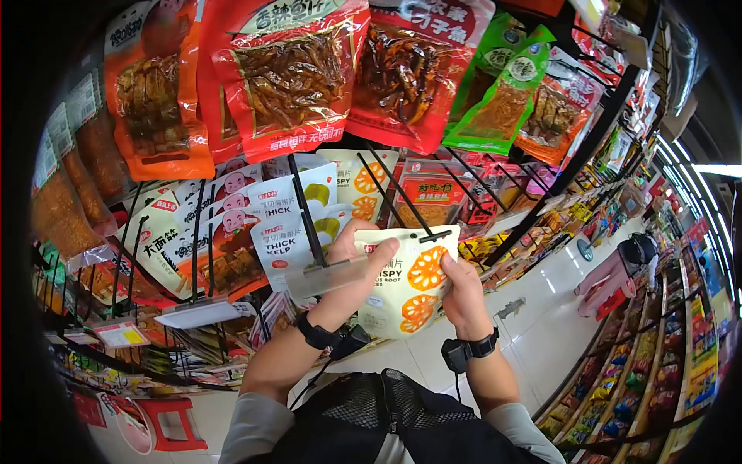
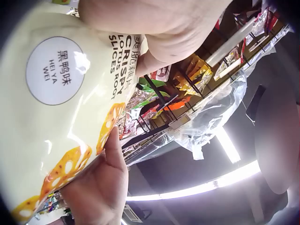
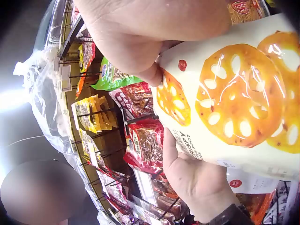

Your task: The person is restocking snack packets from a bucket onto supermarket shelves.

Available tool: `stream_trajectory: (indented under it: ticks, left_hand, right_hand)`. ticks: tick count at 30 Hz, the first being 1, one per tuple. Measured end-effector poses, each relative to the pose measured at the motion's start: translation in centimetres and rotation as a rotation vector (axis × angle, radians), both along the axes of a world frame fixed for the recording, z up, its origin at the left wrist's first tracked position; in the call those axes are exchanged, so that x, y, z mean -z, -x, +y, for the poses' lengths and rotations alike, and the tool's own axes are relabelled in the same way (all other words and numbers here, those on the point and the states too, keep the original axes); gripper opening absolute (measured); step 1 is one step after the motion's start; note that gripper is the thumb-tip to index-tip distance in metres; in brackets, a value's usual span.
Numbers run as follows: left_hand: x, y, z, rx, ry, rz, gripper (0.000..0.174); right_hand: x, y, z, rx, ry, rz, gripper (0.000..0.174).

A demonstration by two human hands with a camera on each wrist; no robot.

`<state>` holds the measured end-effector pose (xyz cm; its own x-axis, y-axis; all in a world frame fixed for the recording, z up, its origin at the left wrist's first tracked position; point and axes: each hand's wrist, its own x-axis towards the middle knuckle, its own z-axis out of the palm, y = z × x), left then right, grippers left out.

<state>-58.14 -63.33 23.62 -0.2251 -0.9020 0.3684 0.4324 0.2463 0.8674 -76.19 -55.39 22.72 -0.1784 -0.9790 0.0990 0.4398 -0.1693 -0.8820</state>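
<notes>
A cream pouch of crispy lotus root slices [image 1: 394,313], printed with orange slices, is held in front of the rack between both hands. My left hand [image 1: 357,272] grips its left edge, thumb on the printed front. At the opposite edge my right hand [image 1: 464,294] pinches it with the thumb in front. A black hook end [image 1: 434,237] overlaps the pouch's top in the head view. From the left wrist, the printed front [image 2: 61,117] fills much of the view; the right wrist view shows large lotus root slices [image 3: 241,96] close up.
Thick kelp pouches [image 1: 280,243] hang behind my left hand, and a clear label holder [image 1: 328,277] sticks out across it. Red packs of dried fish [image 1: 290,85] hang above. Black hooks project toward me. Another person [image 1: 622,267] is in the aisle at right.
</notes>
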Motion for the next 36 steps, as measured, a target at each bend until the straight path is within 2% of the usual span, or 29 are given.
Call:
stream_trajectory:
  ticks: [4, 6, 9, 11, 13, 16, 17, 18, 19, 20, 21, 22, 23, 25, 26, 27, 29, 31, 33, 34, 36]
  left_hand:
    - [-0.4, -0.7, -0.5, 0.02, -0.06, -0.025, 0.019]
    - [0.2, -0.3, -1.7, -0.04, -0.024, -0.013, 0.02]
    - [0.9, -0.1, -4.8, -0.175, 0.043, -0.116, 0.021]
    - [1.1, 0.0, -5.9, -0.276, 0.105, -0.134, 0.022]
    - [1.0, -0.1, -6.6, -0.349, 0.15, -0.135, 0.023]
    - [1.7, -0.1, -7.8, -0.434, 0.161, -0.169, 0.024]
    - [1.8, -0.1, -8.0, -0.47, 0.168, -0.181, 0.025]
    - [2.8, -0.3, -8.6, -0.371, 0.102, -0.205, 0.036]
    - [3.0, -0.4, -8.3, -0.426, 0.206, -0.205, 0.041]
    - [3.4, -0.4, -7.6, -0.485, 0.307, -0.206, 0.046]
    - [3.8, -0.6, -6.8, -0.548, 0.404, -0.208, 0.051]
    - [3.7, -1.0, -5.6, -0.444, 0.39, -0.166, 0.061]
    - [3.7, -1.4, -4.2, -0.517, 0.41, -0.235, 0.062]
    - [3.0, -1.9, -0.3, -0.662, 0.436, -0.385, 0.064]
    - [2.6, -2.6, 2.0, -0.688, 0.484, -0.417, 0.064]
    - [2.4, -3.0, 4.3, -0.653, 0.382, -0.468, 0.054]
    - [4.5, -4.1, 7.5, -0.619, 0.375, -0.526, 0.039]
    - [6.4, -5.6, 11.1, -0.394, 0.192, -0.5, 0.023]
    - [10.4, -7.1, 14.9, -0.345, 0.037, -0.529, 0.018]
    - [11.7, -8.5, 16.7, -0.316, 0.024, -0.626, 0.019]
    - [13.9, -11.0, 21.1, -0.258, -0.226, -0.648, 0.019]
  right_hand:
    - [0.4, -0.1, -1.0, -0.008, -0.049, -0.001, 0.03]
    - [-0.7, -0.6, -2.4, -0.015, -0.056, 0.024, 0.031]
    - [0.5, 0.3, -6.6, -0.029, 0.031, 0.204, 0.033]
    - [1.2, 0.1, -9.3, 0.076, 0.066, 0.361, 0.036]
    - [0.4, -1.2, -10.0, 0.066, 0.128, 0.334, 0.034]
    - [0.5, -1.0, -10.7, 0.078, 0.166, 0.421, 0.031]
    - [1.0, -0.7, -10.8, 0.127, 0.149, 0.464, 0.03]
    - [1.6, -0.5, -10.7, 0.176, 0.135, 0.509, 0.028]
    - [2.4, 0.0, -10.7, 0.224, 0.121, 0.556, 0.027]
    - [4.0, 1.1, -10.9, 0.178, 0.269, 0.517, 0.025]
    - [3.3, 1.0, -9.3, 0.193, 0.253, 0.523, 0.027]
    - [4.0, 2.0, -8.4, 0.236, 0.271, 0.59, 0.028]
    - [4.9, 2.9, -7.3, 0.277, 0.287, 0.657, 0.028]
    - [4.7, 2.8, -3.5, 0.361, 0.271, 0.649, 0.018]
    - [5.1, 3.6, -1.5, 0.313, 0.24, 0.702, 0.017]
    - [5.8, 4.6, 0.4, 0.265, 0.211, 0.75, 0.015]
    - [8.1, 5.7, 4.1, 0.147, 0.159, 0.738, 0.015]
    - [12.0, 6.2, 7.2, 0.055, 0.026, 0.676, 0.015]
    - [16.3, 6.0, 9.4, -0.082, -0.13, 0.54, 0.015]
    - [18.8, 5.5, 10.4, -0.163, -0.209, 0.467, 0.015]
    - [23.5, 3.9, 12.1, -0.282, -0.328, 0.44, 0.016]
